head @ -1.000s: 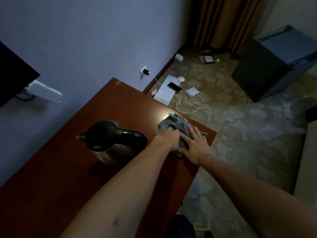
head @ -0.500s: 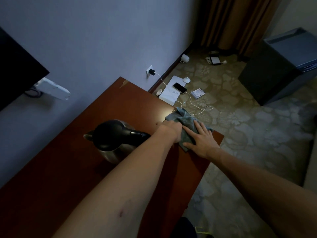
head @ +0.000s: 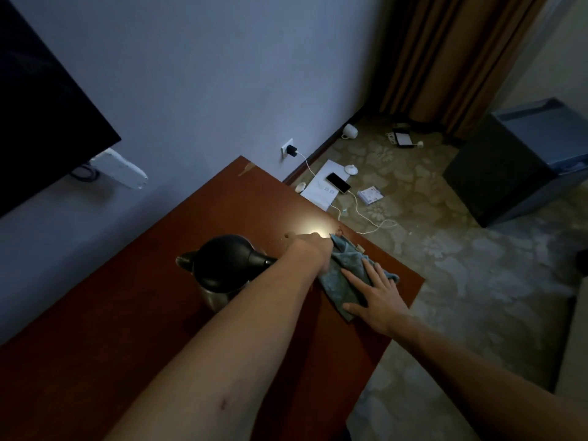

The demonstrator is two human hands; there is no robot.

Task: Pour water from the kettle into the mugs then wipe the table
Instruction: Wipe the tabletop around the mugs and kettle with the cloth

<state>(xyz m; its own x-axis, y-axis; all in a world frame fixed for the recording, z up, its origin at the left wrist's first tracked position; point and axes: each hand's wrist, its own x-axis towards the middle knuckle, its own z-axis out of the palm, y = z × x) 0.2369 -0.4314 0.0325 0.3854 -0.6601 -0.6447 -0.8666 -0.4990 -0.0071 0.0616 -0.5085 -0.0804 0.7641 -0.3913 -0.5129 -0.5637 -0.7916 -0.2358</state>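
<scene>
We are wiping: our left hand (head: pixel 313 249) grips the crumpled grey-blue cloth (head: pixel 345 275), right hand's (head: pixel 380 297) flat fingers pressing it onto the reddish-brown wooden table (head: pixel 127 329). Next, we judge, sweep toward the black-lidded steel kettle (head: pixel 222 268).

I am wearing the only camera on my head, and it is looking forward and steeply down onto the table (head: pixel 133 329). It is sitting close above the table's near end, with my forearms reaching away from the lens. Beyond the table's far corner it is taking in the wall (head: pixel 222 74), the carpet (head: pixel 477 281) and the curtain (head: pixel 451 52). No second view is sharing this scene.
</scene>
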